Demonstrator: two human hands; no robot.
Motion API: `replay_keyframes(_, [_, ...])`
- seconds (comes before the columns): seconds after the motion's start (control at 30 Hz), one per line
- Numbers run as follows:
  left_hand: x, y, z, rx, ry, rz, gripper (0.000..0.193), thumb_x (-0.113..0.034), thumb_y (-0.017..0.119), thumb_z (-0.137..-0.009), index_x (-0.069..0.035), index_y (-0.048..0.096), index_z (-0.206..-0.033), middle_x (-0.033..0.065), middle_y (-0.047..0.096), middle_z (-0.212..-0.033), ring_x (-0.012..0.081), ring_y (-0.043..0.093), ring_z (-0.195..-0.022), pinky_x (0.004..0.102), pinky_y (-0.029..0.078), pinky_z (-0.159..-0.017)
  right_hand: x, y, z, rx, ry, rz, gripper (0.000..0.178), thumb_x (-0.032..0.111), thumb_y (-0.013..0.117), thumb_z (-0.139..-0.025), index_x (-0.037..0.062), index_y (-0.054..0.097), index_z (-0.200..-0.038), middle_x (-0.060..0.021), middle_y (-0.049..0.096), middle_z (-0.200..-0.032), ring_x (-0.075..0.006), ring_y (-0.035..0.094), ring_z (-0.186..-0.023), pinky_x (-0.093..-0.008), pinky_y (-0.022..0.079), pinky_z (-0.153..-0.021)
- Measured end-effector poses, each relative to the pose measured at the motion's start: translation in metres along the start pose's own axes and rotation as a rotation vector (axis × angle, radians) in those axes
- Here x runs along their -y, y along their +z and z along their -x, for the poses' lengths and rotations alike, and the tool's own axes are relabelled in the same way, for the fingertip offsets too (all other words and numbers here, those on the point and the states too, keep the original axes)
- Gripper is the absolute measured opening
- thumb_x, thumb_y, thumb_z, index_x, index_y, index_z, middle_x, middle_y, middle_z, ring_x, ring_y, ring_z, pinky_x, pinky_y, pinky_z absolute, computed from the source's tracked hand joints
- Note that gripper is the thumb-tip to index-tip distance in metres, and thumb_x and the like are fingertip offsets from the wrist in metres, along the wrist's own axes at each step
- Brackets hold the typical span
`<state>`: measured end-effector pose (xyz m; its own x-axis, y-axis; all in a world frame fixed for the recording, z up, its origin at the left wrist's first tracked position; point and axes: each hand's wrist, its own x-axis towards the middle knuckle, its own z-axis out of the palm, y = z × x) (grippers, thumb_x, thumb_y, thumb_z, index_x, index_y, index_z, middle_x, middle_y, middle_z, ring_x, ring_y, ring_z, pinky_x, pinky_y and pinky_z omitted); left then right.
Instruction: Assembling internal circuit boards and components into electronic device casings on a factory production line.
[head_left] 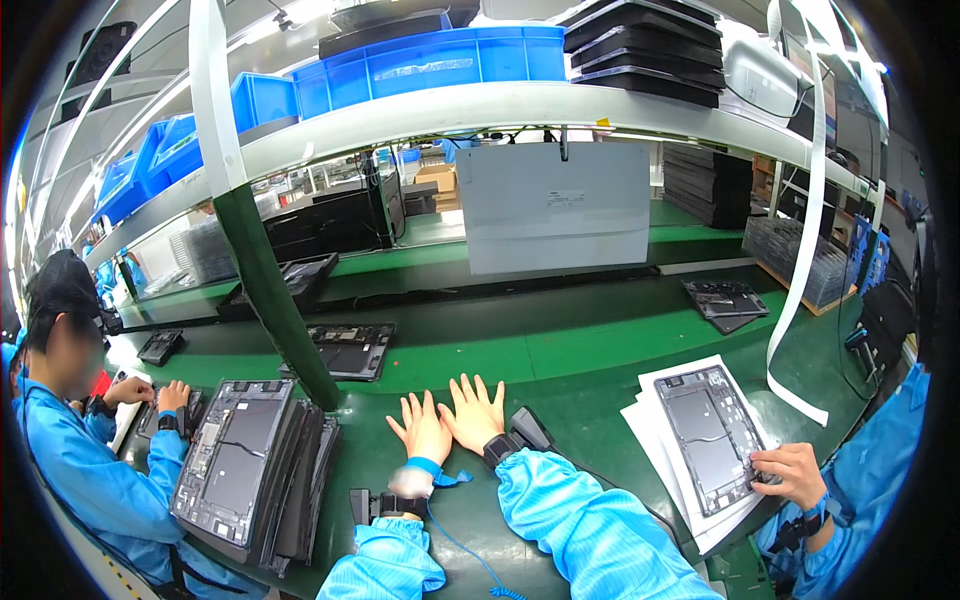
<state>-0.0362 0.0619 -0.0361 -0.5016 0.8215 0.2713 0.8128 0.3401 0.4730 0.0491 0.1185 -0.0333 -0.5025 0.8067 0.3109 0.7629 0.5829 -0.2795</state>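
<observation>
My left hand (424, 432) and my right hand (474, 414) lie side by side on the green tabletop (530, 385). Both are palm down with fingers spread, and neither holds anything. A blue wrist strap (425, 468) with a coiled cord circles my left wrist, and dark bands with small boxes sit on both wrists. Left of my hands stands a tilted stack of opened tablet-like devices (235, 455), batteries and inner parts exposed. To the right, a similar opened device (700, 430) rests on white sheets (650, 430), touched by a co-worker's hand (788, 474).
A green post (270, 290) rises behind the stack. Another opened device (350, 348) lies beyond it, and a further one (725, 302) lies far right. A white board (556, 210) hangs ahead. Blue bins (430, 70) fill the shelf above. Another co-worker (90, 470) works at left.
</observation>
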Motion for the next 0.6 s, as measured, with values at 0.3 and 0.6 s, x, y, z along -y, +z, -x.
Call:
replay_keyframes(0.3, [0.0048,0.0035,-0.0023,-0.015,0.023,-0.023,0.047,-0.027,0.046,-0.088,-0.002,0.046,-0.128,0.0205,0.033,-0.141,0.0338,0.02,-0.136,0.062,0.002,-0.105,0.0004,-0.0016,-0.0008,0.045,-0.011,0.009,0.06,0.047,0.034,-0.092,0.0081,0.037,-0.136,-0.0101,0.032,-0.144,-0.0283,0.023,-0.135,-0.0611,0.004,-0.106])
replay_keyframes(0.6, [0.0036,0.0023,-0.0026,0.009,0.02,-0.027,0.047,-0.03,0.045,-0.089,-0.006,0.046,-0.129,0.0216,0.031,-0.141,0.0357,0.019,-0.136,0.0624,0.003,-0.105,-0.0002,-0.0003,-0.0016,0.037,-0.003,0.021,0.06,0.047,0.034,-0.091,0.0073,0.037,-0.136,-0.0096,0.034,-0.143,-0.028,0.025,-0.134,-0.0614,0.006,-0.105])
